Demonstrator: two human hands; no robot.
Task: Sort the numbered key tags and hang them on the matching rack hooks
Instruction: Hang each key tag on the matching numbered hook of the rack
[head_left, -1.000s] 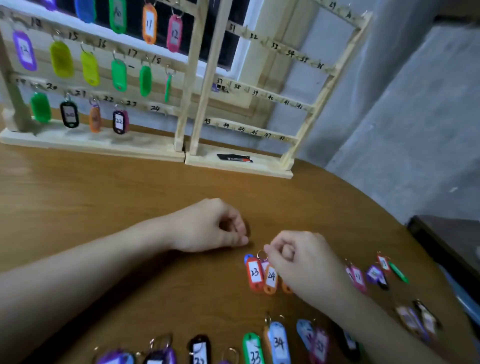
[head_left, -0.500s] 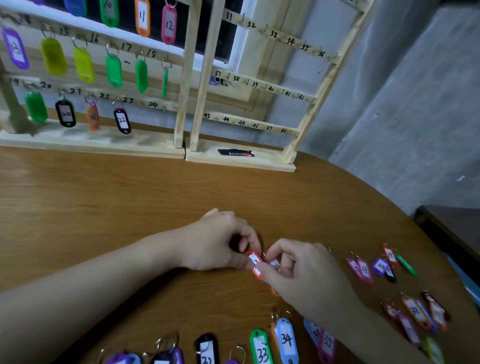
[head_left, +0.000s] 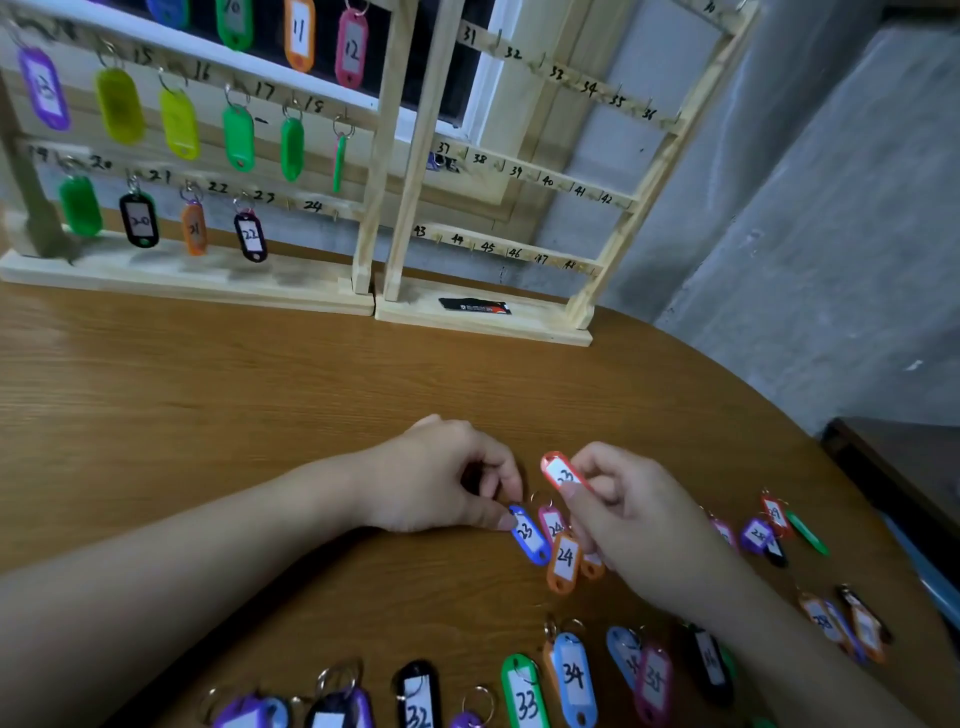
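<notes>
Pinching red tag (head_left: 560, 471) in right hand (head_left: 631, 514) just above table (head_left: 260, 395); left hand (head_left: 441, 475) fingertips curled, pressing blue 23 tag (head_left: 529, 535); risk: blurred digits misread, wrong hook on rack (head_left: 382, 156); duplicate 23s possibly confused.

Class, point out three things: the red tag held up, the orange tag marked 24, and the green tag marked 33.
red tag (head_left: 560, 472), head view, white label.
orange tag 24 (head_left: 564, 560), head view, its number.
green tag 33 (head_left: 525, 696), head view, its label.
</notes>
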